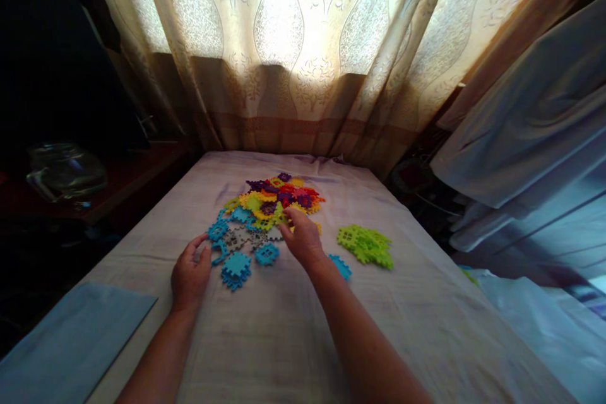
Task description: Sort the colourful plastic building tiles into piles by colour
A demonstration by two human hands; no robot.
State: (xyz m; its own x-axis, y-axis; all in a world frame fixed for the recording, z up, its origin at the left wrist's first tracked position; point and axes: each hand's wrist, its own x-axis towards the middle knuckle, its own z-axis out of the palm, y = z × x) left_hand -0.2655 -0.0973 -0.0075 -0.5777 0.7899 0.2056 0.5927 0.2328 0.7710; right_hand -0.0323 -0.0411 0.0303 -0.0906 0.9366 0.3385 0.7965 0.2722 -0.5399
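right hand (303,238) apparently touching green piece (279,214), left hand (190,273) beside blue pieces (235,265)

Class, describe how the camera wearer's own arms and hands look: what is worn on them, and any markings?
The bare left hand and bare right hand wear no gloves. The left forearm and right forearm show no sleeve, watch or bracelet. Small rings or markings are too blurred to tell.

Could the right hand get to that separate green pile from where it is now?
Probably yes. The right hand is to the left of the green pile, with pale cloth between them; the flat-looking blue piece beside the forearm seems unlikely to block it.
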